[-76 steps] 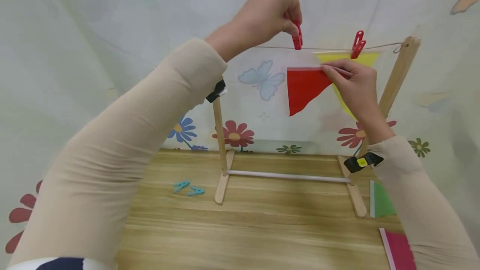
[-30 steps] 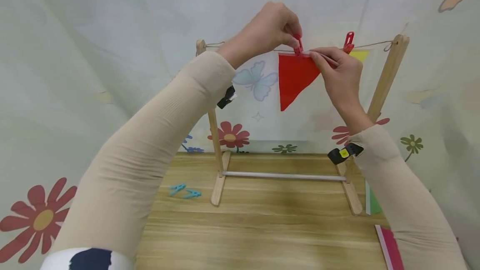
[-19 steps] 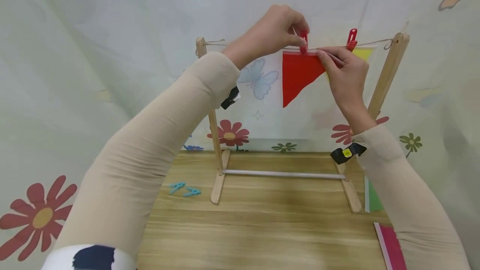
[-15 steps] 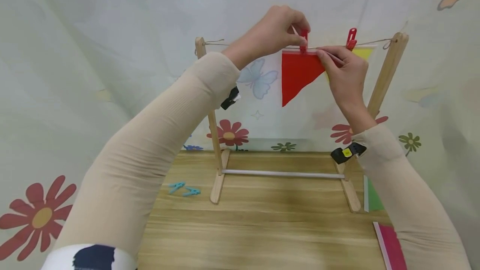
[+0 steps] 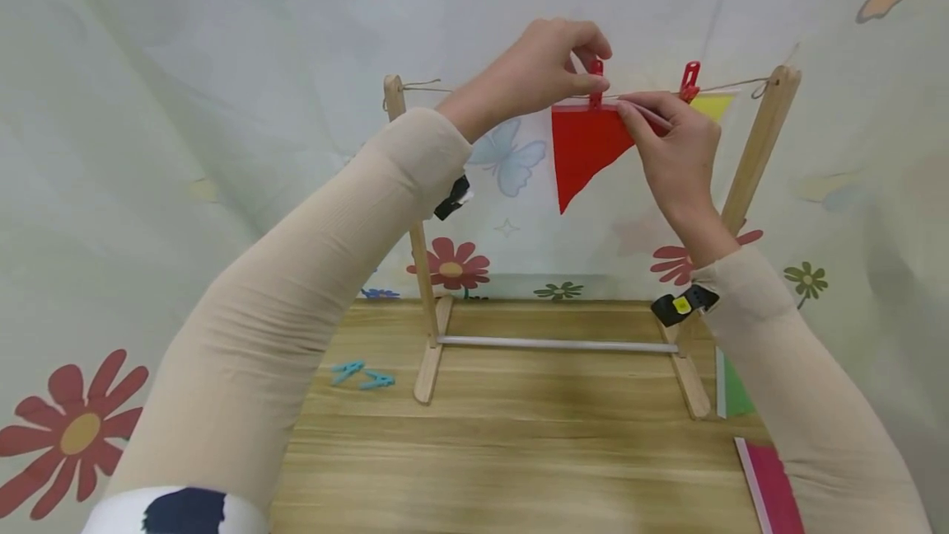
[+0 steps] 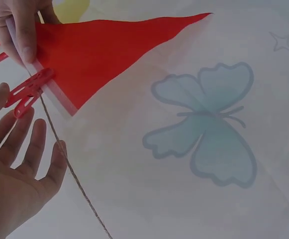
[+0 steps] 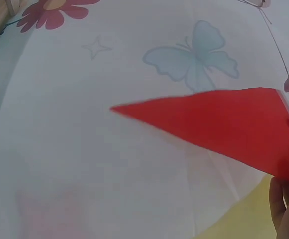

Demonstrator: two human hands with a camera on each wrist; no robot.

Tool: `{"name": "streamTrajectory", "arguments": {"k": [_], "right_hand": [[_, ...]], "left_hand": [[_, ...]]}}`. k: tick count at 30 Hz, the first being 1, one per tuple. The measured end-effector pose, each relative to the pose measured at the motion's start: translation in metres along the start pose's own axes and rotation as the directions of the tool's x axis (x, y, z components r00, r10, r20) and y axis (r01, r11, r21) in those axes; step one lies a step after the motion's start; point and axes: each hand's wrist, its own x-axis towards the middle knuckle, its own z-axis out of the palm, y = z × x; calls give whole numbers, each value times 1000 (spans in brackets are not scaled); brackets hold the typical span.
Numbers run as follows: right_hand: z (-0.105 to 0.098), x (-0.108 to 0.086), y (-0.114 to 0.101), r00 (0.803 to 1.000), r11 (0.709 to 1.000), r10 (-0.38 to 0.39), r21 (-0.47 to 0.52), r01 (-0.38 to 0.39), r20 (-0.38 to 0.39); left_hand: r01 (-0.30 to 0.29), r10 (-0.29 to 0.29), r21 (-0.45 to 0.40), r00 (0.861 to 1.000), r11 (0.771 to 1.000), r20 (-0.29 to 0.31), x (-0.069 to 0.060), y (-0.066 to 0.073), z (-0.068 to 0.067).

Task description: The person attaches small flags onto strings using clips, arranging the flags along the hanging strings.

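A red triangular pennant (image 5: 586, 147) hangs by its white top band from the string (image 6: 79, 180). One red clothespin (image 6: 34, 88) bites the band and string. My left hand (image 5: 544, 64) is around that pin's handles; the left wrist view shows its fingers spread, apart from the handles. My right hand (image 5: 678, 159) pinches the band at the pennant's right end. Behind it a yellow pennant (image 5: 713, 107) hangs under another red clothespin (image 5: 690, 79), partly hidden by the hand. In the right wrist view the red pennant (image 7: 219, 117) points left.
The string runs between two wooden posts (image 5: 764, 142) joined low by a white rod (image 5: 556, 344). On the wooden table (image 5: 511, 452) lie two blue clothespins (image 5: 376, 380) at left. A green pennant (image 5: 734, 390) and a pink pennant (image 5: 771, 484) lie at right, partly under the sleeve.
The red pennant has risen to the string, and the red clothespin has come down onto its band. Since half a second ago, my left thumb and fingers have loosened from the pin.
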Motion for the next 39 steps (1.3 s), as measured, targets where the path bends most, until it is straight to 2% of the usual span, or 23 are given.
{"name": "streamTrajectory", "arguments": {"k": [9,12,15,19,24,27,30,37,39], "right_hand": [[-7,-6,2,997,995,-77,-65,76,0],[-11,-11,1,994,989,-107,-97,108,8],[-16,-16,0,992,981,-124,-150,126,24],[-23,-24,-2,981,957,-190,-214,196,49],[-32,-33,-1,955,926,-291,-232,297,61],[-39,-37,1,953,921,-296,-243,303,65],[-46,-41,2,955,919,-287,-261,297,75],[-59,-50,2,955,918,-287,-263,297,76],[-63,-53,3,953,918,-291,-256,302,81]], "left_hand": [[-14,14,-12,1000,1000,4,-2,-5,1],[-21,20,22,1000,1000,3,-6,-5,-3],[-35,37,62,999,997,-29,-16,-7,-9],[-77,86,102,993,992,-83,-41,-12,-17],[-197,214,179,974,964,-78,-83,-15,-17],[-262,283,211,956,942,-73,-109,-17,-11],[-291,314,236,947,927,-67,-130,-17,-5],[-337,365,261,929,905,-65,-165,-18,3],[-359,390,258,917,897,-81,-174,-21,4]]}}
